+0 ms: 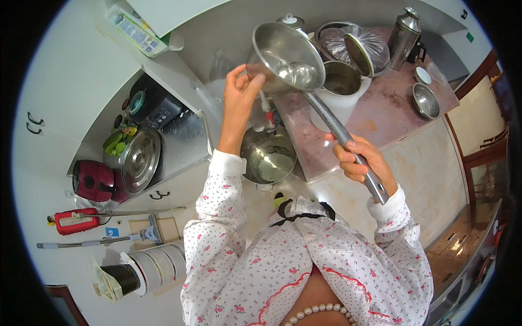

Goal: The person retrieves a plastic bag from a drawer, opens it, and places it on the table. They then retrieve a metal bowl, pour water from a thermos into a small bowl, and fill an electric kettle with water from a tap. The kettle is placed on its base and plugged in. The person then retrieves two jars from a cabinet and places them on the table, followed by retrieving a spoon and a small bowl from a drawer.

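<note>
My right hand [365, 159] grips the long grey handle of a stainless-steel water scoop [285, 53], raised in front of me with its bowl tilted. My left hand [242, 98] is at the bowl's outer wall, thumb and fingertips against the steel. Bright reflections, perhaps water, show inside the bowl. Just right of the bowl, partly behind the handle, stands a white kettle [338, 91] with a steel lining and its lid [361, 55] tipped up. Below my left hand a large steel pot [271, 163] sits under a tap with a red part [270, 117].
On the pinkish worktop [379, 118] are a steel thermos flask [405, 36], a steel bowl [426, 102], a white cup [423, 75] and a plastic-covered basin [346, 40]. A niche at left holds a red air fryer [94, 181], a round steel lid [141, 161] and a black cooker [155, 110].
</note>
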The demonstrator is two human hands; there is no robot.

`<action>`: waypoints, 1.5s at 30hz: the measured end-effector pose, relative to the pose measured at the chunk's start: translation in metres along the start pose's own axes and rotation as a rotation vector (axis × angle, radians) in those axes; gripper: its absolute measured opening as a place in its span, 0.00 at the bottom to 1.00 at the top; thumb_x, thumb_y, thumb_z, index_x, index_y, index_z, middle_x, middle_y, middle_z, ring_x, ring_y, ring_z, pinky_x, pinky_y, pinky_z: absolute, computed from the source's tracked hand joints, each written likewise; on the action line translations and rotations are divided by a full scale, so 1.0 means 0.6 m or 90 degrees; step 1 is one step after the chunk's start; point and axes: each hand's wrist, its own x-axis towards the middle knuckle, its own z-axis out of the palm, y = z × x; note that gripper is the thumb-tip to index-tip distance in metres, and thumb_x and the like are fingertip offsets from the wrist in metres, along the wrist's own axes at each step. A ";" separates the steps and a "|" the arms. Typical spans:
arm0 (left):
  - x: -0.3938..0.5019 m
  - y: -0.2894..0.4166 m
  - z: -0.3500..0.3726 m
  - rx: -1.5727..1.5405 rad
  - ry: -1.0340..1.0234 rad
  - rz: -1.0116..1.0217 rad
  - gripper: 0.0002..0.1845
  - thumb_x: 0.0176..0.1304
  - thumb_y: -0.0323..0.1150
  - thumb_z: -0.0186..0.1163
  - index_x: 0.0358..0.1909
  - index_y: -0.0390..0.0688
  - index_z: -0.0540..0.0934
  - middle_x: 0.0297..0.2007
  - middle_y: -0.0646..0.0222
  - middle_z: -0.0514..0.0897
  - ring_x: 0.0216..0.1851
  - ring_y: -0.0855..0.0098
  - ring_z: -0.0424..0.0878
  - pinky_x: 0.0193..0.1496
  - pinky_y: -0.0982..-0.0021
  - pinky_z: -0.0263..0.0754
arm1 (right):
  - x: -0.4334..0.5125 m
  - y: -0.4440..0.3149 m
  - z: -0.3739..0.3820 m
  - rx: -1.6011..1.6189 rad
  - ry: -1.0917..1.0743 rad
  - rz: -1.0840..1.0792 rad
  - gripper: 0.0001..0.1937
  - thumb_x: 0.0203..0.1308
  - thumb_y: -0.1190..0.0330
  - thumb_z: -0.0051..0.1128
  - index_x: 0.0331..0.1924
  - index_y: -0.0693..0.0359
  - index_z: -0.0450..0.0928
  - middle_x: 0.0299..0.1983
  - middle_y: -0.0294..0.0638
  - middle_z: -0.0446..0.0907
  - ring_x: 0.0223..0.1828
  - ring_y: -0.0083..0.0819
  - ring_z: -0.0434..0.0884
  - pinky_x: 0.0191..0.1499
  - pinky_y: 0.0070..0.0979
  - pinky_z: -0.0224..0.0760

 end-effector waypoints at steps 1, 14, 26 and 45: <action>0.010 0.004 0.014 0.012 -0.009 -0.005 0.35 0.63 0.42 0.66 0.64 0.34 0.64 0.54 0.57 0.80 0.55 0.69 0.77 0.61 0.67 0.67 | -0.003 -0.003 -0.005 0.037 -0.018 -0.013 0.22 0.74 0.66 0.40 0.65 0.70 0.62 0.29 0.30 0.63 0.17 0.10 0.61 0.15 0.11 0.55; 0.065 0.029 0.102 0.088 -0.065 0.100 0.36 0.59 0.37 0.70 0.64 0.32 0.65 0.56 0.55 0.77 0.57 0.67 0.74 0.59 0.68 0.70 | 0.005 0.035 -0.061 0.385 -0.125 -0.093 0.27 0.75 0.65 0.37 0.71 0.71 0.50 0.30 0.32 0.61 0.16 0.11 0.65 0.16 0.14 0.64; 0.017 -0.058 0.016 0.024 -0.017 0.006 0.36 0.62 0.34 0.67 0.66 0.31 0.60 0.57 0.56 0.76 0.53 0.68 0.75 0.57 0.66 0.72 | 0.029 0.045 -0.020 -0.037 0.024 -0.062 0.23 0.73 0.66 0.42 0.67 0.70 0.60 0.28 0.31 0.62 0.14 0.10 0.60 0.14 0.12 0.55; -0.264 -0.223 -0.012 -0.180 0.037 -0.413 0.26 0.65 0.47 0.64 0.47 0.32 0.70 0.36 0.65 0.81 0.35 0.76 0.78 0.39 0.73 0.74 | 0.164 0.250 -0.046 -0.522 0.217 0.169 0.18 0.63 0.67 0.46 0.52 0.70 0.66 0.31 0.39 0.75 0.21 0.25 0.75 0.25 0.23 0.69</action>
